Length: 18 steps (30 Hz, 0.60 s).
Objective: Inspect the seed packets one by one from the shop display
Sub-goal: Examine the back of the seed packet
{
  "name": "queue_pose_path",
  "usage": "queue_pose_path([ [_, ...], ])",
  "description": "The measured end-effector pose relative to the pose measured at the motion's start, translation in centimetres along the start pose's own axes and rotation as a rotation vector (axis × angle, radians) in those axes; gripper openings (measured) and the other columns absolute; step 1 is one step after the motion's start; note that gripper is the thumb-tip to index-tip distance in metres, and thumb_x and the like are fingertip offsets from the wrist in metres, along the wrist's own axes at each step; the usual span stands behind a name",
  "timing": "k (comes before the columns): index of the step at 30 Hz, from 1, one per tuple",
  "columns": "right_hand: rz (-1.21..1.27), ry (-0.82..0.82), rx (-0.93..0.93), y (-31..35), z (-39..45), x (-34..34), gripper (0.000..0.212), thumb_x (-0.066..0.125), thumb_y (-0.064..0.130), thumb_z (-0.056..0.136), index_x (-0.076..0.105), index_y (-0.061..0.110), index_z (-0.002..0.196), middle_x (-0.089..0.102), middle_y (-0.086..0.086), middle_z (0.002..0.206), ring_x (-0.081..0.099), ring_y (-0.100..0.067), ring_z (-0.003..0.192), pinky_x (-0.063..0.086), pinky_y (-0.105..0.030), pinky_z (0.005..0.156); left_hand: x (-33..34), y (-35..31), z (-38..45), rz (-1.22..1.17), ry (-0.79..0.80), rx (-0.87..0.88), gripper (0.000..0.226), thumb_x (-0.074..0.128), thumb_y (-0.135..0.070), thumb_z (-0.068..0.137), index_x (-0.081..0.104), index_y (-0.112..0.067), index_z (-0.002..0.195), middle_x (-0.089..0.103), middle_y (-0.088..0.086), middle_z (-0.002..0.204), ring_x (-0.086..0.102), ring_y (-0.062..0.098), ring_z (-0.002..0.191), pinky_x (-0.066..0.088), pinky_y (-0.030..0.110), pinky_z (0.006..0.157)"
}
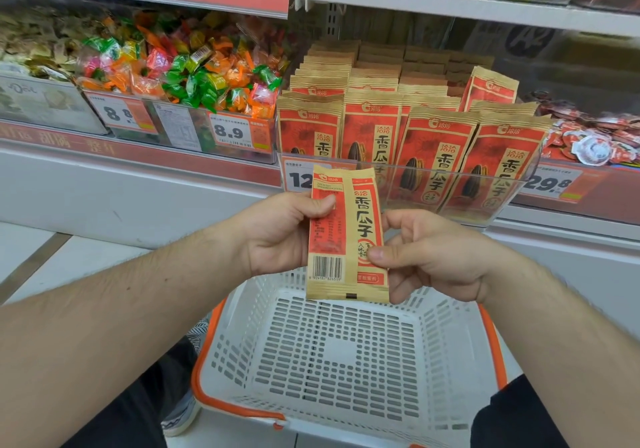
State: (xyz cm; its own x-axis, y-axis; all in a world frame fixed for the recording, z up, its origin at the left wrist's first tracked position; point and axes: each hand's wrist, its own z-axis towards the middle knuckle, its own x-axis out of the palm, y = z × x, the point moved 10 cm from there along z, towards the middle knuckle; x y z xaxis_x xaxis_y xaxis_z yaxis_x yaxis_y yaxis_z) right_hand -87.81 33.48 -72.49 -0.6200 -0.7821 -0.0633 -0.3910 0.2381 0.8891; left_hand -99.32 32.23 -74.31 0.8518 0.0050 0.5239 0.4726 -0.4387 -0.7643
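At upper left of the frame, a bin of bright wrapped candies (pixel 180 73) sits above its price tags; I read the scene from there across. My left hand (pixel 280 232) grips the left edge of a seed packet (pixel 346 236) at centre frame, thumb pressed over the red print panel, fingers curled behind. The packet stands upright, long axis vertical, back face with barcode toward the camera, directly above the white basket (pixel 446 343) at the bottom. My right hand (pixel 436 257) pinches the packet's right edge lower down, thumb across the front. Both hands are on it, so either could take it, I judge. Behind, at centre right, the display bin (pixel 398 184) holds the remaining packets (pixel 433 156) upright in rows, closest to my right hand for a return or next pick.
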Motion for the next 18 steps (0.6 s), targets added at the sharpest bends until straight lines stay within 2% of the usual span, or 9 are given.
queue_pose_path([
  [4,-0.007,-0.006,-0.003,0.1,0.1,0.0,0.068,0.072,0.019,0.067,0.049,-0.005,0.126,0.073,-0.017,0.078,0.067,-0.02,0.055,0.057,-0.027,0.049,-0.1,0.0,0.0,-0.009,-0.01,-0.005,0.046,0.056,-0.019,0.081,0.06,-0.003,0.123,0.065,0.021,0.124,0.065,0.034,0.111,0.052,0.05,0.097],
  [6,-0.008,-0.019,0.003,0.2,0.0,0.0,0.06,0.072,0.017,0.07,0.051,-0.003,0.122,0.073,-0.016,0.076,0.067,-0.02,0.053,0.057,-0.026,0.048,0.0,-0.1,0.0,0.005,-0.02,0.013,0.045,0.056,-0.019,0.082,0.06,-0.003,0.124,0.065,0.021,0.123,0.065,0.034,0.11,0.052,0.05,0.097],
  [8,-0.057,-0.064,-0.004,0.4,-0.1,-0.1,0.042,0.072,0.009,0.08,0.053,0.002,0.117,0.073,-0.016,0.074,0.066,-0.019,0.05,0.056,-0.026,0.048,-0.2,-0.4,0.1,0.125,-0.071,0.062,0.033,0.056,-0.016,0.089,0.062,-0.006,0.12,0.069,0.017,0.119,0.069,0.03,0.103,0.054,0.048,0.094],
  [10,-0.197,-0.147,-0.019,0.6,0.0,-0.2,0.034,0.073,0.004,0.084,0.053,0.008,0.111,0.072,-0.016,0.072,0.065,-0.02,0.05,0.057,-0.029,0.049,-0.7,-0.7,-0.1,0.339,-0.168,0.115,0.019,0.057,-0.014,0.097,0.065,-0.014,0.115,0.074,0.009,0.11,0.071,0.025,0.098,0.055,0.05,0.092],
  [12,-0.37,-0.224,-0.042,0.8,0.2,0.0,0.035,0.077,0.006,0.082,0.052,0.016,0.104,0.072,-0.012,0.067,0.066,-0.023,0.052,0.06,-0.037,0.054,-0.9,-0.7,-0.3,0.487,-0.224,0.128,0.012,0.062,-0.018,0.097,0.066,-0.021,0.108,0.076,0.001,0.103,0.072,0.02,0.095,0.056,0.054,0.089],
  [14,-0.502,-0.267,-0.073,1.0,0.5,0.5,0.037,0.079,0.013,0.078,0.051,0.024,0.098,0.071,-0.005,0.064,0.069,-0.026,0.055,0.061,-0.044,0.058,-0.7,-0.3,-0.4,0.525,-0.224,0.11,0.011,0.068,-0.023,0.092,0.065,-0.024,0.102,0.077,0.001,0.1,0.073,0.02,0.095,0.056,0.055,0.088],
  [16,-0.605,-0.296,-0.117,1.4,0.6,0.9,0.037,0.08,0.021,0.074,0.049,0.028,0.091,0.068,-0.001,0.06,0.069,-0.022,0.054,0.06,-0.043,0.056,-0.8,-0.2,-0.5,0.534,-0.229,0.099,0.018,0.073,-0.026,0.088,0.065,-0.022,0.103,0.077,0.004,0.1,0.073,0.023,0.096,0.055,0.057,0.089],
  [18,-0.654,-0.257,-0.139,1.4,0.6,1.3,0.036,0.081,0.027,0.075,0.049,0.028,0.092,0.069,0.0,0.064,0.069,-0.018,0.054,0.059,-0.039,0.057,-1.0,-0.1,-0.4,0.537,-0.237,0.097,0.025,0.075,-0.024,0.086,0.063,-0.019,0.107,0.077,0.005,0.099,0.073,0.025,0.094,0.056,0.057,0.088],
])
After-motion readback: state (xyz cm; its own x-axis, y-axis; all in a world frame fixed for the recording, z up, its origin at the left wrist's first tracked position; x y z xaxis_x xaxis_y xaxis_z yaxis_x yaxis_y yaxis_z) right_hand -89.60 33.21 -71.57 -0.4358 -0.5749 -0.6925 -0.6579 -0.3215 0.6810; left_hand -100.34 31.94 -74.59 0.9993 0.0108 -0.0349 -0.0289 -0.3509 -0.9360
